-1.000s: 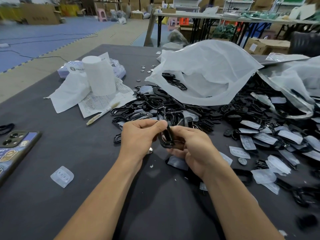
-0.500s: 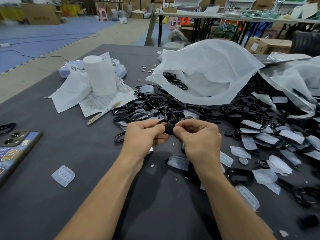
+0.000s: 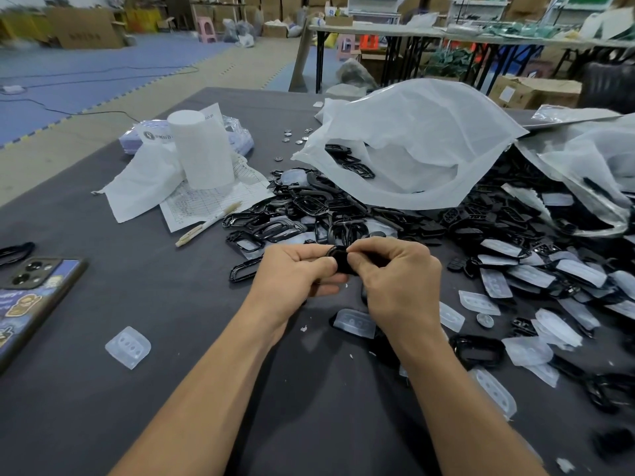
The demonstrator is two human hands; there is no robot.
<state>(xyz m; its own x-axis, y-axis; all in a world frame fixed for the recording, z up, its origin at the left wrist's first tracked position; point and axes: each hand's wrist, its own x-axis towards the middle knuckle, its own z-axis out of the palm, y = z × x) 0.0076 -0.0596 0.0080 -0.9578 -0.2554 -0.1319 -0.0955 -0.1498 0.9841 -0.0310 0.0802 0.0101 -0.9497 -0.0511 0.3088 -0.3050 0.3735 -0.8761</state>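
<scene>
My left hand [image 3: 295,273] and my right hand [image 3: 395,280] meet over the dark table [image 3: 171,407], both pinching one small black plastic part [image 3: 340,261] between thumbs and fingers. Most of that part is hidden by my fingers. Just beyond my hands lies a heap of black plastic frames [image 3: 309,214]. A clear plastic insert [image 3: 355,322] lies on the table under my right wrist.
A white bag [image 3: 412,142] lies open behind the heap. A paper roll [image 3: 202,149], a printed sheet [image 3: 206,201] and a pen [image 3: 206,225] sit at the left. A phone [image 3: 31,293] lies at the left edge. Several clear inserts [image 3: 494,283] spread to the right; another clear insert [image 3: 127,347] lies alone.
My hands rose slightly and turned the black part; a second ago the frame stood upright in my right hand, now both hands pinch it flat between the fingertips.
</scene>
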